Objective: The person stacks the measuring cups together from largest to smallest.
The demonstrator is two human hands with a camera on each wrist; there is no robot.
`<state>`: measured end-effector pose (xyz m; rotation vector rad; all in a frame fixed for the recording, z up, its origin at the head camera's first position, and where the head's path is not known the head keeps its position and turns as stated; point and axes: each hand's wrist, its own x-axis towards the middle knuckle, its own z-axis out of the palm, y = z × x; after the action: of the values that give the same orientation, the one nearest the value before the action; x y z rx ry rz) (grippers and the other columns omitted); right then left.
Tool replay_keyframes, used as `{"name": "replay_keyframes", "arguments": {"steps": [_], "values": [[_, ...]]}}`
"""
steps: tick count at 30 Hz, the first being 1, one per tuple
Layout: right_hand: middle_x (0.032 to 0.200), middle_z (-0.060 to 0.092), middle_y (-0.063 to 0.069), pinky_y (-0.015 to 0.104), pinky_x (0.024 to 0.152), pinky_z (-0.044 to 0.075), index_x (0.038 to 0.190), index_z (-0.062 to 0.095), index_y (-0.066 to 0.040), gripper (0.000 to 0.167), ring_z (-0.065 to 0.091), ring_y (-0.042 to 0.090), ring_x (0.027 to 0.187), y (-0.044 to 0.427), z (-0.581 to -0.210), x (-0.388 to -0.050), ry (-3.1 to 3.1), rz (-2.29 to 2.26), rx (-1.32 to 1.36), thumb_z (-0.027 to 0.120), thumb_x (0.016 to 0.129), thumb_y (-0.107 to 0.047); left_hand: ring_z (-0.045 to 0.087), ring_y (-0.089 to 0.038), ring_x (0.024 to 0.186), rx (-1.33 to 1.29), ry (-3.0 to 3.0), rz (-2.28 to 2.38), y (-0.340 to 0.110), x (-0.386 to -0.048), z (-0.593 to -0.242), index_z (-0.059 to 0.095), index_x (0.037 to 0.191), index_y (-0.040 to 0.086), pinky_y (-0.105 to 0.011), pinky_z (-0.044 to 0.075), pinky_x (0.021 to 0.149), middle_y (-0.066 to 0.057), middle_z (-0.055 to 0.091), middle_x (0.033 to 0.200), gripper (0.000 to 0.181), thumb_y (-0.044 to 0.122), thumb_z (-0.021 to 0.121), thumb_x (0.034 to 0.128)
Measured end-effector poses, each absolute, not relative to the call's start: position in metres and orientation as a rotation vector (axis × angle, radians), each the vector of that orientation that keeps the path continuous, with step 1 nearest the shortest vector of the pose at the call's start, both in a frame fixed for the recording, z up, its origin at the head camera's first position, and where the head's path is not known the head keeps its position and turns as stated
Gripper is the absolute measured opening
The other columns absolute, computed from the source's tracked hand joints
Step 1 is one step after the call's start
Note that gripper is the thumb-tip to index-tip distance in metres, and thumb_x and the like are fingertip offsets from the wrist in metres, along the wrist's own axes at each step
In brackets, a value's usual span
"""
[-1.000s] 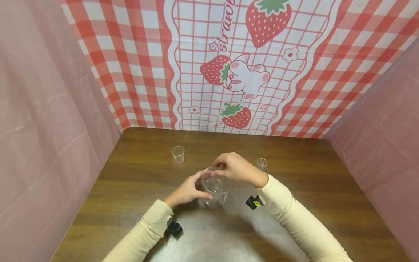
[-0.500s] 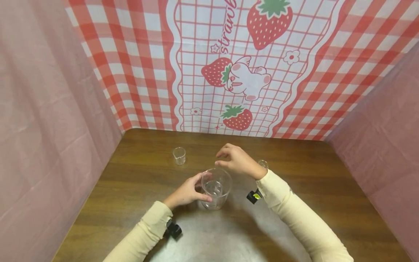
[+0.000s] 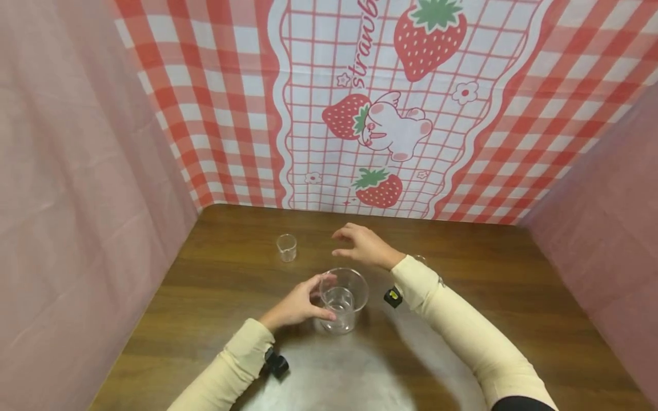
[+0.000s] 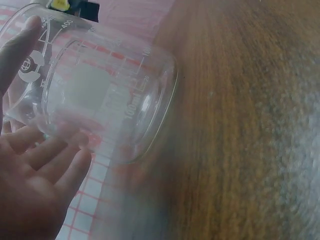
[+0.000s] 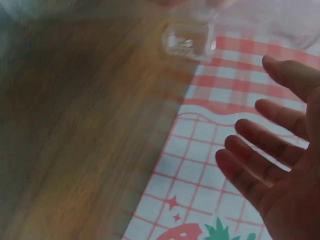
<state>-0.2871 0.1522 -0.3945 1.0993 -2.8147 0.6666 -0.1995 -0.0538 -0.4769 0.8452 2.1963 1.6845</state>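
Note:
A large clear glass beaker (image 3: 354,302) stands upright on the table with a smaller glass beaker (image 3: 339,302) inside it. My left hand (image 3: 298,302) grips the large beaker's left side, thumb in front and fingers behind; the left wrist view shows measuring marks on the glass (image 4: 135,80). Behind the beaker, my right hand (image 3: 365,245) hovers with nothing in it, fingers spread and slightly bent. A small glass beaker (image 3: 287,249) stands to the left of the right hand; it also appears in the right wrist view (image 5: 187,42).
Another small glass (image 3: 420,260) is mostly hidden behind my right forearm. The wooden table (image 3: 205,274) meets a red-and-white strawberry cloth (image 3: 308,142) at the back, and pink curtains hang at both sides.
My right hand has let go of the glass at the large beaker's rim and moved back and slightly left. The left hand keeps its grip. The head view has shifted slightly.

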Motion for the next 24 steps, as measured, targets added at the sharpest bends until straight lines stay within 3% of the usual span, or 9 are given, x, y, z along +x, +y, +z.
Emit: {"name": "replay_keyframes", "arguments": {"steps": [14, 24], "values": [[0.125, 0.061, 0.013, 0.044, 0.100, 0.051, 0.132, 0.058, -0.008, 0.059, 0.059, 0.029, 0.115, 0.124, -0.397, -0.325, -2.903, 0.414, 1.278, 0.076, 0.084, -0.036, 0.050, -0.039, 0.131, 0.859, 2.173, 1.717, -0.053, -0.203, -0.476, 0.043, 0.138, -0.007, -0.048, 0.043, 0.111, -0.024, 0.051, 0.141, 0.078, 0.008, 0.084, 0.0731], [0.132, 0.057, 0.013, 0.045, 0.104, 0.049, 0.139, 0.052, -0.011, 0.066, 0.056, 0.030, 0.119, 0.099, -0.397, -0.335, -2.928, 0.388, 1.327, 0.076, 0.083, -0.035, 0.050, -0.037, 0.132, 0.843, 2.176, 1.713, -0.053, -0.203, -0.479, 0.042, 0.140, -0.005, -0.042, 0.044, 0.111, -0.022, 0.050, 0.144, 0.082, 0.010, 0.086, 0.0716]]}}
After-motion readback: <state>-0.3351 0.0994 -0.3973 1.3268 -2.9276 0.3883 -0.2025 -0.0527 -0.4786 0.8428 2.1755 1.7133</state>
